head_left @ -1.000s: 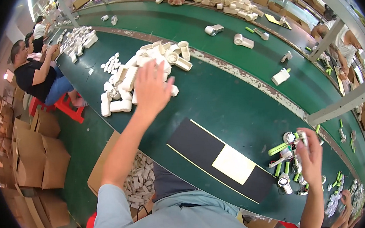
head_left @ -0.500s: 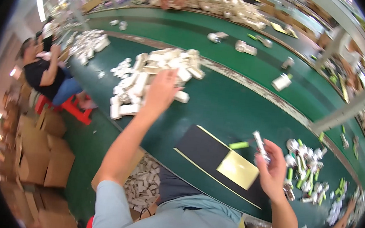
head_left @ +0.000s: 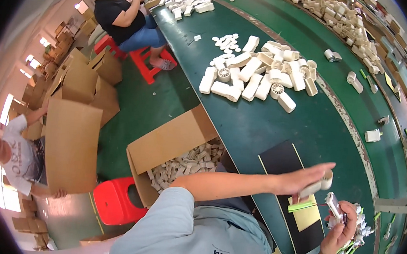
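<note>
One part to each hand, working above the green-topped desk (head_left: 241, 130) in the head view. Gripping a cream plastic casing with a round, tube-like end (head_left: 324, 179) in the left hand (head_left: 299, 180), stretching most of the fingers almost straight across it. Closing the fingers of the right hand (head_left: 339, 231) around a small white plastic part (head_left: 333, 203), tilting it just beside the casing. Linking that part by a thin wire to a bright green cylinder (head_left: 301, 205) below the left hand; not telling clearly whether touching the left thumb. Working over a black rectangular mat with yellow edges (head_left: 277, 161), bearing a pale yellow sheet (head_left: 307, 216). Showing, near the right hand, a pile of white assemblies with green cylinders (head_left: 360, 227), partly hidden by that hand. Showing, farther along the desk and well apart from both hands, a loose heap of cream plastic casings (head_left: 251, 72), with a cluster of small white pieces (head_left: 228, 43) just beside. Showing, next to the desk's near edge, an open brown cardboard box (head_left: 173, 146) containing many cream pieces (head_left: 186, 166), near a red plastic stool (head_left: 109, 201). Including, farther left, a seated person in a black top (head_left: 119, 13).
</note>
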Motion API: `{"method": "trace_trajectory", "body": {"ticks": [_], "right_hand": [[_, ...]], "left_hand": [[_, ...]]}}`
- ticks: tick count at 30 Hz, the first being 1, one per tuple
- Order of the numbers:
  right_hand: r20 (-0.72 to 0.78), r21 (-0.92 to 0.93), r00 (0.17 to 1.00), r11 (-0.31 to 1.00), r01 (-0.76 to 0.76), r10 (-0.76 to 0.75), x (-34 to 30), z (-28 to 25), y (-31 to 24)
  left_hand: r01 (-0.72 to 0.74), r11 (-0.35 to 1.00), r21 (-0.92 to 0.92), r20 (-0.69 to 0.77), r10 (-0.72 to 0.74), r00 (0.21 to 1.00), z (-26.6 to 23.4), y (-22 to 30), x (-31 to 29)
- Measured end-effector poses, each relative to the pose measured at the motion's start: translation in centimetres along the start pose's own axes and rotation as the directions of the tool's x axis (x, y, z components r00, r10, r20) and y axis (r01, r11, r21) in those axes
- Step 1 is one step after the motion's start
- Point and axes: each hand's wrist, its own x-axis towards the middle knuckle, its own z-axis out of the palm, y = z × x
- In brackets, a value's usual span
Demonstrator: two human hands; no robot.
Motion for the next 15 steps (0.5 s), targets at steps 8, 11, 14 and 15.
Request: {"method": "trace_trajectory", "body": {"ticks": [8, 11, 14, 15], "right_hand": [[0.154, -0.102, 0.985, 0.990, 0.094, -0.078, 2.0, 3.3, -2.0], [0.064, -0.198, 0.994, 0.975, 0.101, -0.090, 3.5, 3.8, -0.8], [0.103, -0.177, 0.991, 0.979, 0.099, -0.081, 3.6, 2.9, -0.9], [0.142, -0.254, 0.983, 0.955, 0.153, -0.120, 3.5, 2.5, -0.9]], "left_hand": [[0.221, 0.922, -0.317, 0.275, -0.134, 0.952, 0.1, -4.5, -2.1], [0.223, 0.897, -0.383, 0.187, -0.161, 0.969, -1.0, -3.1, -3.8], [0.146, 0.914, -0.379, 0.054, -0.136, 0.989, -1.0, -1.8, -4.8], [0.120, 0.944, -0.307, 0.052, -0.109, 0.993, -0.9, -1.5, -5.0]]}}
